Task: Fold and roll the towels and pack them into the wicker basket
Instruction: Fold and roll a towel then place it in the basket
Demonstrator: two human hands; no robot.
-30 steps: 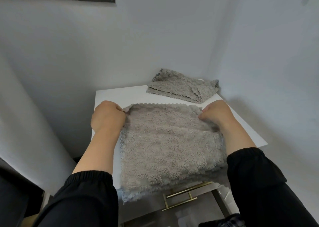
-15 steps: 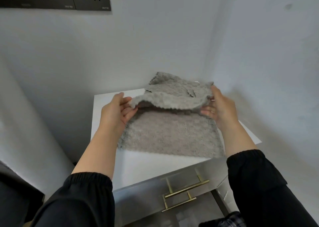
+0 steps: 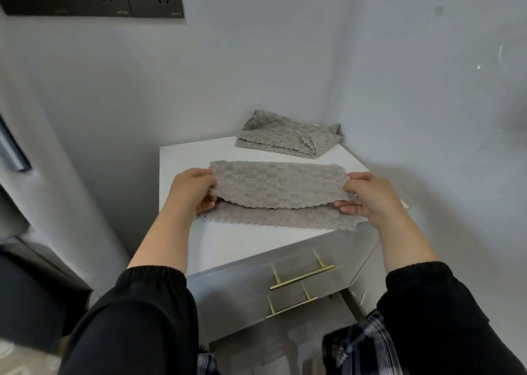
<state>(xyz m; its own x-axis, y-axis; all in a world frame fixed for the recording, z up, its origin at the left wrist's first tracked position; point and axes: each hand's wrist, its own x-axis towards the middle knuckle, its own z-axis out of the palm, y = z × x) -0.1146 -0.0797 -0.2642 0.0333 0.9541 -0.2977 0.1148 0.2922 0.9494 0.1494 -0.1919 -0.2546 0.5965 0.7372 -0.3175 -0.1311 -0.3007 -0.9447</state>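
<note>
Towel (image 3: 276,187), grey and fluffy, lies across the white counter (image 3: 228,246), its upper layer folded over and lifted just above the lower one. The left hand (image 3: 194,192) pinches the fold's left end and the right hand (image 3: 368,196) pinches the right end (thumbs on top, fingers underneath). A second towel (image 3: 285,138), loosely folded, sits at the counter's back corner, well apart.

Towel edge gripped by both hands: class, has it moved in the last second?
Yes. The gripped towel edge came toward the person, away from the crumpled towel at the back, folding over its near half.
</note>
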